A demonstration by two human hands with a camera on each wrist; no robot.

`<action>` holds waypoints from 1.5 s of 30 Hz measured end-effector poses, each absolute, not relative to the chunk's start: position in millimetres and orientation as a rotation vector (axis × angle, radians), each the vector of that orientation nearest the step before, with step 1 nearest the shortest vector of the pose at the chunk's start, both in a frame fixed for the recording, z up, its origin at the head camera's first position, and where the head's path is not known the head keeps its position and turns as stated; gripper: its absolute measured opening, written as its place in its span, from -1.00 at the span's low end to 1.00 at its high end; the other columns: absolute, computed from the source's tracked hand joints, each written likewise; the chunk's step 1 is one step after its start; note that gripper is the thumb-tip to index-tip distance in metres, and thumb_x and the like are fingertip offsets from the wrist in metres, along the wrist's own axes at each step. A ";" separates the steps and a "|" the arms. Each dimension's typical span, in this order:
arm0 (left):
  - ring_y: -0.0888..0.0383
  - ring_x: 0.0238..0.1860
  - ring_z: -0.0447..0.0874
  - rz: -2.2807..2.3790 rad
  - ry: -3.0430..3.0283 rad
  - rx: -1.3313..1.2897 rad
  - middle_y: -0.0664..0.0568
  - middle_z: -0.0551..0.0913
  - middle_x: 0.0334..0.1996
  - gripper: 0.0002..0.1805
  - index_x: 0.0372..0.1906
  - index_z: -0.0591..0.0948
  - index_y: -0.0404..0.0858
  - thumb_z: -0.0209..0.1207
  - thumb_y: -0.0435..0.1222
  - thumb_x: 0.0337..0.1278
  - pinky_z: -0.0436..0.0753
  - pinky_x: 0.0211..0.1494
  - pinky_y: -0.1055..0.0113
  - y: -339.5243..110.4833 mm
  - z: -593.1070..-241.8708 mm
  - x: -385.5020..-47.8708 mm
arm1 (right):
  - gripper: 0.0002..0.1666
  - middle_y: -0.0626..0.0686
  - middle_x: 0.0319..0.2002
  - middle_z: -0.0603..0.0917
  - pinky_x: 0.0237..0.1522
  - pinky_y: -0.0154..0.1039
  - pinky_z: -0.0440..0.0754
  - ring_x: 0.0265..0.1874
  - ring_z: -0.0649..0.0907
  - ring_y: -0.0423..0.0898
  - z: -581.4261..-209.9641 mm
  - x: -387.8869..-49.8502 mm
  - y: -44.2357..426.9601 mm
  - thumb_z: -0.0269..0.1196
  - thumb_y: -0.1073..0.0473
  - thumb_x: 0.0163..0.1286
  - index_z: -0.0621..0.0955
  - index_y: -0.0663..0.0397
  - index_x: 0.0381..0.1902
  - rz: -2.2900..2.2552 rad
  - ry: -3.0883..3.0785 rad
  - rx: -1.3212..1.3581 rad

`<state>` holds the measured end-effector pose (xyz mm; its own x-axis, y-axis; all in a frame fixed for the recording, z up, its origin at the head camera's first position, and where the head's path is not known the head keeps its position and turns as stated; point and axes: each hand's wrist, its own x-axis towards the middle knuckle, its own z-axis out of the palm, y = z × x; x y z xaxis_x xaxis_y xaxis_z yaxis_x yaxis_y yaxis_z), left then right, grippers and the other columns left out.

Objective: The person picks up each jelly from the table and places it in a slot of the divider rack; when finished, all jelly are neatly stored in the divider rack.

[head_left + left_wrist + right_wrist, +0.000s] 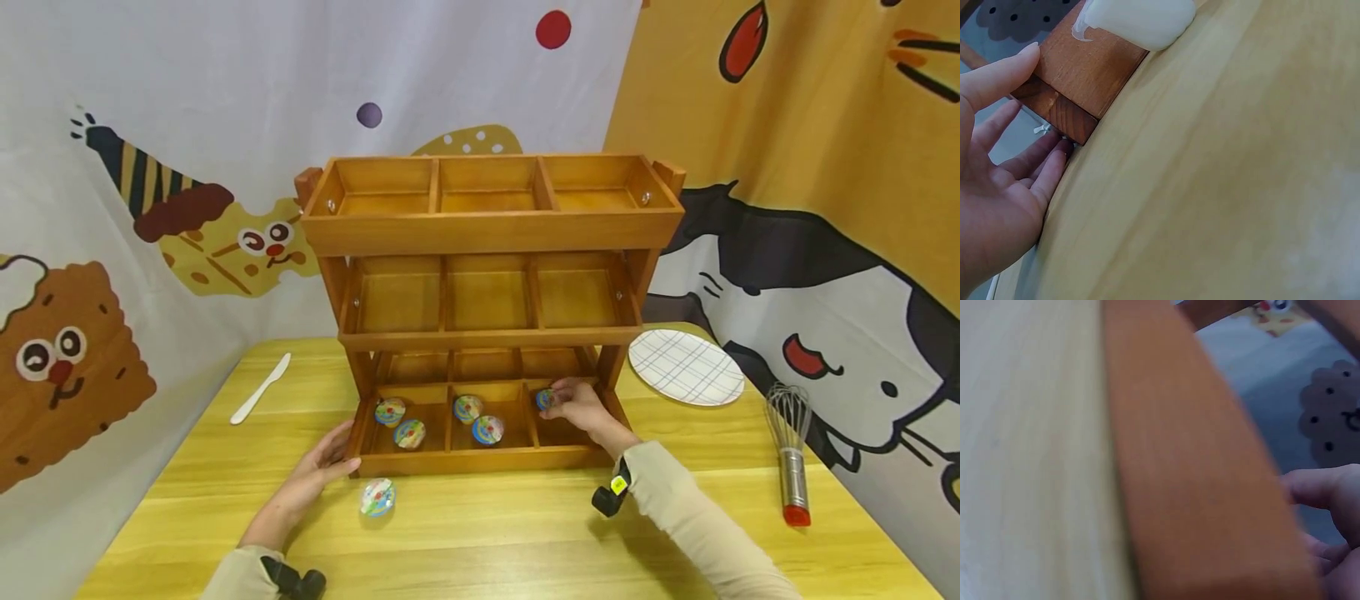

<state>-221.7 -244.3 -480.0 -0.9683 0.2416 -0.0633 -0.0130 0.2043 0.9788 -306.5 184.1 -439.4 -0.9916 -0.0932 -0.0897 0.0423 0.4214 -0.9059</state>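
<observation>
A three-tier wooden shelf [491, 233] stands on the table, each tier split into three compartments. In its bottom tier, two small jelly cups with printed lids [409, 433] sit in the left compartment and two more [488, 430] in the middle one. My right hand [581, 407] reaches into the right compartment and pinches another jelly cup [545, 399]. At the bottom tier's front left corner [1072, 112], my left hand [315, 471] holds the wood, thumb on the front and fingers along the side. A loose jelly cup [377, 497] lies on the table beside that hand.
A white plastic knife [260, 388] lies on the table at left. To the right of the shelf are a checked white plate [686, 367] and a whisk [792, 454] with a red handle end. A printed cloth [225, 67] hangs behind.
</observation>
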 end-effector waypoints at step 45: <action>-0.16 0.31 0.02 1.863 2.296 0.223 -0.23 0.07 0.33 -0.24 0.37 -0.02 -0.12 0.09 -0.27 0.11 0.19 0.25 -0.01 -243.6 -480.8 -221.2 | -0.68 0.18 -0.20 0.64 -0.24 -0.29 0.59 -0.24 0.61 0.02 -424.6 -220.0 70.1 0.27 0.20 0.12 0.54 0.16 -0.15 -1.663 2.593 -0.898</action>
<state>-221.2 -243.6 -480.8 -0.9733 0.2258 -0.0422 0.0051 0.2050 0.9788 -220.0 70.1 -424.6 -0.8414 -0.4168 0.3438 -0.4864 0.3071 -0.8180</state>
